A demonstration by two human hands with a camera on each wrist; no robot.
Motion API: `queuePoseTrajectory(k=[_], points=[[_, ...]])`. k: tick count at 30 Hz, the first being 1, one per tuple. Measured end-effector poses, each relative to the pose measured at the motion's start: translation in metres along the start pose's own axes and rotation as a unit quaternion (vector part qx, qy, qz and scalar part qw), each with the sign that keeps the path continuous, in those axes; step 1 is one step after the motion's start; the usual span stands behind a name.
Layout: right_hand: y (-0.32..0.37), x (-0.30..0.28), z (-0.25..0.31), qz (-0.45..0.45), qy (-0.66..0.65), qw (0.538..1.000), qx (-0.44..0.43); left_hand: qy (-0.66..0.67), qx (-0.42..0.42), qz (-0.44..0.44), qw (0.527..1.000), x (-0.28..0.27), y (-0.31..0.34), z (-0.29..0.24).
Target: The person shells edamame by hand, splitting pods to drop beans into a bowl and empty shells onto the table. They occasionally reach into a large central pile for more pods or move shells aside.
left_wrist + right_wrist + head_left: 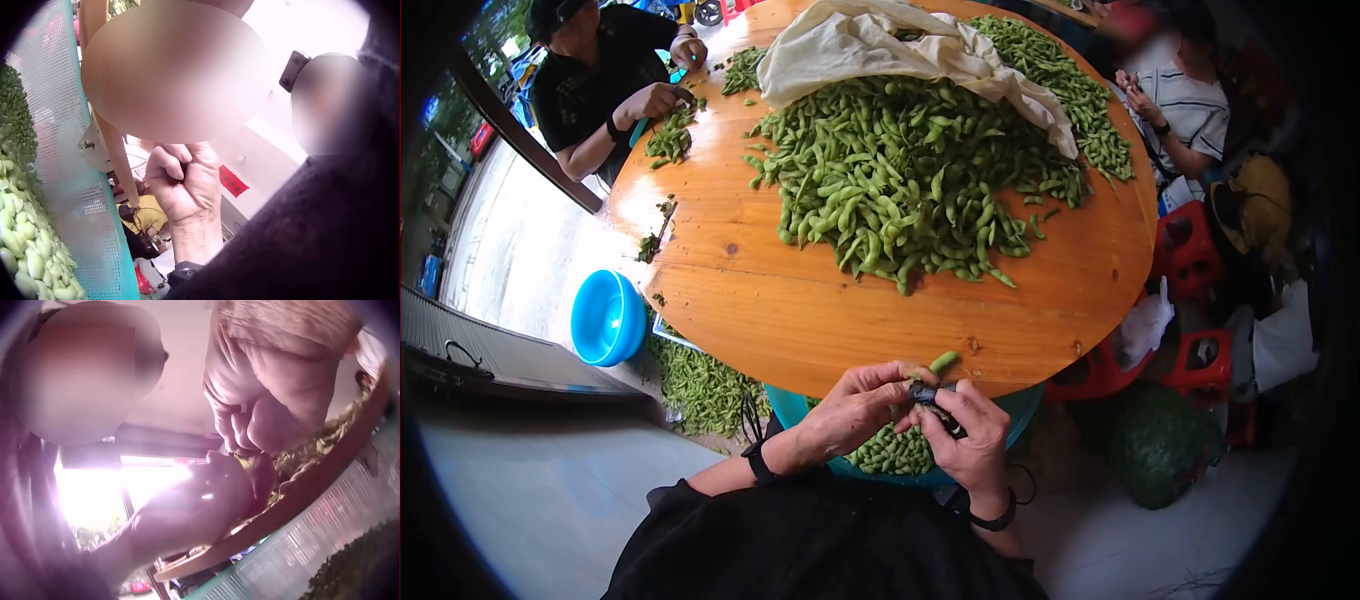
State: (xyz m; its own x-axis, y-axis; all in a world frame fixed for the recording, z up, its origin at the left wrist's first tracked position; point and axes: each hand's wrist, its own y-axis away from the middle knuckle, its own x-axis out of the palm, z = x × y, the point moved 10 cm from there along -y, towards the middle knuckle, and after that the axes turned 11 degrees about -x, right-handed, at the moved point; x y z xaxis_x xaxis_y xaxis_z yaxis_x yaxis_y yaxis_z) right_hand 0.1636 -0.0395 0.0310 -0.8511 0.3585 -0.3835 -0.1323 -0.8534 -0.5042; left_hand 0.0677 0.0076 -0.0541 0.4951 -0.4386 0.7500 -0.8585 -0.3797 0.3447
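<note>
Low over the near table edge, my left hand (pixel 855 412) and right hand (pixel 970 435) meet fingertip to fingertip around a green soybean pod (pixel 944 362). The pod's far end sticks up past the fingers; the rest is hidden. A dark grey covering (pixel 922 391) shows at the fingertips between the hands. In the left wrist view the right hand (pixel 187 181) has its fingers curled in. A yellow-green bit of the pod (pixel 244 462) shows between both hands in the right wrist view. Beneath them stands a teal basket (pixel 1025 412) with shelled beans (pixel 895 452).
A big heap of soybean pods (pixel 890 180), partly under a pale cloth (pixel 870 45), covers the wooden table's (pixel 730 320) middle. Two people (pixel 605 70) sit at its far sides. More pods (pixel 700 385) and a blue basin (pixel 607 318) are on the floor at left; red stools (pixel 1190 250) stand right.
</note>
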Motion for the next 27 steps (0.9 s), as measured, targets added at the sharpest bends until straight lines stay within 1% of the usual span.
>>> queuePoseTrajectory(k=[2,3,4,6,8,10,12,13,14,15,16,17,18,20,21,22,23,24,25,26,27], points=[[0.001,-0.001,0.013,-0.002,0.056,0.998,-0.041,-0.016,-0.013,-0.014,1.000,0.000,0.003,0.005],[0.004,-0.002,0.016,-0.011,0.057,0.996,-0.061,-0.030,-0.010,-0.026,0.999,-0.003,0.005,0.008],[0.007,-0.003,0.017,-0.012,0.057,0.996,-0.061,-0.045,-0.008,-0.038,0.998,-0.004,0.005,0.009],[0.012,0.000,0.023,0.017,0.065,0.994,-0.086,-0.044,-0.016,-0.043,0.998,-0.001,0.005,0.011],[0.016,0.000,0.025,0.017,0.054,0.993,-0.100,-0.028,0.001,-0.058,0.998,-0.004,0.003,0.011],[0.019,0.000,0.017,0.026,-0.005,0.998,-0.054,-0.040,0.006,-0.062,0.997,0.004,0.004,0.010],[0.020,-0.018,0.006,0.007,-0.060,0.998,-0.005,-0.018,-0.053,-0.084,0.995,0.014,0.008,0.017],[0.023,-0.033,0.002,-0.015,-0.070,0.997,0.013,-0.037,-0.068,-0.028,0.997,0.022,0.011,0.017],[0.027,-0.050,-0.002,-0.038,-0.081,0.996,0.030,-0.037,-0.068,-0.028,0.997,0.020,0.014,0.016],[0.044,-0.074,-0.015,-0.084,-0.072,0.991,0.079,-0.176,-0.042,-0.019,0.983,0.023,0.016,0.011],[0.064,-0.100,-0.028,-0.130,-0.063,0.981,0.127,-0.311,-0.015,-0.010,0.950,0.027,0.018,0.008],[0.072,-0.125,-0.029,-0.120,-0.005,0.982,0.149,-0.533,0.122,0.011,0.837,0.039,0.022,-0.005],[0.080,-0.148,-0.031,-0.109,0.054,0.978,0.170,-0.533,0.121,0.012,0.837,0.041,0.022,-0.008],[0.100,-0.177,-0.047,-0.078,0.194,0.947,0.243,-0.649,0.202,0.012,0.733,0.063,0.031,-0.015],[0.104,-0.188,-0.046,-0.063,0.290,0.924,0.242,-0.649,0.202,0.013,0.733,0.069,0.030,-0.015],[0.108,-0.188,-0.051,-0.063,0.290,0.924,0.242,-0.671,0.226,-0.073,0.703,0.070,0.029,-0.027],[0.107,-0.192,-0.046,-0.075,0.350,0.911,0.202,-0.686,0.248,-0.158,0.665,0.069,0.030,-0.037],[0.098,-0.191,-0.033,-0.087,0.408,0.894,0.162,-0.687,0.249,-0.159,0.665,0.071,0.023,-0.037],[0.093,-0.184,-0.031,-0.082,0.375,0.907,0.171,-0.703,0.261,-0.204,0.629,0.068,0.017,-0.043],[0.083,-0.173,-0.029,-0.084,0.343,0.924,0.145,-0.717,0.273,-0.249,0.592,0.062,0.013,-0.047],[0.080,-0.159,-0.036,-0.074,0.287,0.942,0.157,-0.740,0.276,-0.244,0.563,0.055,0.005,-0.041]])
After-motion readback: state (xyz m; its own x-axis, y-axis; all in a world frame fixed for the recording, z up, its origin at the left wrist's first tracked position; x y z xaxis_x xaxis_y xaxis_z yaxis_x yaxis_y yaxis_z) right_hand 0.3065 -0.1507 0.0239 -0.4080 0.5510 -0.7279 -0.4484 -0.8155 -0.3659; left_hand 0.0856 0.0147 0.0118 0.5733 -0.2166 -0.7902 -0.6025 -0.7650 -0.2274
